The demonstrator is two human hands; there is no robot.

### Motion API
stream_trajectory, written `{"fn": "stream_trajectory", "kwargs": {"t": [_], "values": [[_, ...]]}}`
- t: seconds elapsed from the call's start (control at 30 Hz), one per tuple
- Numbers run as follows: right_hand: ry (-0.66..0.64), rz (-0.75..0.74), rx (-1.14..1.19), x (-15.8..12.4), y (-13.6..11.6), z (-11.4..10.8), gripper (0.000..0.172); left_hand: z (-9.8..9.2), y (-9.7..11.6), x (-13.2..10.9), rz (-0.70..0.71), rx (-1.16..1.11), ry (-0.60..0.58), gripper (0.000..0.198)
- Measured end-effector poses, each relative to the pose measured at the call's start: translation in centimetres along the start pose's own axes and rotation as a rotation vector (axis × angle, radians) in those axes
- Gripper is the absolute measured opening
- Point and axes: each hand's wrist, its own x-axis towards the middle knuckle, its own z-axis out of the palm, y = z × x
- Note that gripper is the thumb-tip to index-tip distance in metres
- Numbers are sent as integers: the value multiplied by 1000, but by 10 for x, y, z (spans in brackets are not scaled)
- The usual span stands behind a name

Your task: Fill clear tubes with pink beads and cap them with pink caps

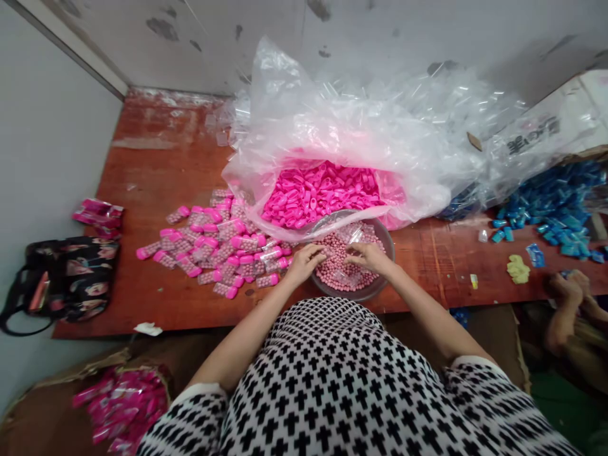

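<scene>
Left hand [306, 259] and right hand [368, 255] both curled, fingers in bowl [387, 244] of pink beads [339, 263] (grasped item indiscernible).

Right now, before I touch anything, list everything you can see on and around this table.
table: one, red-brown, fills the middle
clear bag: one, see-through, behind the bowl
pink caps: many, bright pink, inside the clear bag
bowl: one, grey, near table edge
pink balls: many, pale pink, in the bowl
capped tubes: many, clear with pink caps, heaped left of the bowl
blue pieces: many, blue, table's right end
yellow lump: one, yellow, right of the bowl
handbag: one, black patterned, left of the table
pink packets: many, pink, box at lower left
left hand: one, bare, in the bowl, on the balls
right hand: one, bare, in the bowl, on the balls
</scene>
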Motion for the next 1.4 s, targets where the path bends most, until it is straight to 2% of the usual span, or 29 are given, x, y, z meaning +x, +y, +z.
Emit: {"fn": "stream_trajectory", "kwargs": {"t": [0.17,0.23,0.3,0.37,0.5,0.6,0.67,0.77,0.83,0.9,1.03,1.13,1.27,1.33,1.4], "values": [[391,130,-157,63,11,-46,25,3,-6,-5,-152,-297,22,37],[457,211,-230,91,16,-59,24,4,-3,-6,-192,-406,38,40],[408,221,-305,112,20,-65,24,4,0,-6,-208,-427,70,41],[318,158,-400,125,21,-66,26,2,4,-6,-218,-394,89,41],[138,-45,-644,137,19,-61,30,0,7,-3,-245,-360,106,42],[77,-103,-713,140,23,-60,26,1,9,1,-227,-429,138,43],[118,-58,-671,139,27,-61,25,1,12,5,-227,-497,160,44],[280,36,-470,131,31,-64,29,1,16,13,-235,-552,190,47],[378,40,-280,121,26,-63,32,2,20,20,-225,-561,201,49],[401,-4,-121,109,13,-59,34,3,23,27,-205,-568,201,51],[314,-126,-1,77,-24,-40,28,7,29,37,-159,-565,201,52],[271,-122,111,53,-45,-20,29,8,34,34,-154,-594,228,49],[226,-32,485,30,-51,-5,33,7,36,21,-178,-631,186,45],[134,-1,691,24,-50,-6,34,6,38,15,-151,-587,152,43],[85,7,780,21,-49,-12,33,5,40,10,-104,-502,134,40]]}}
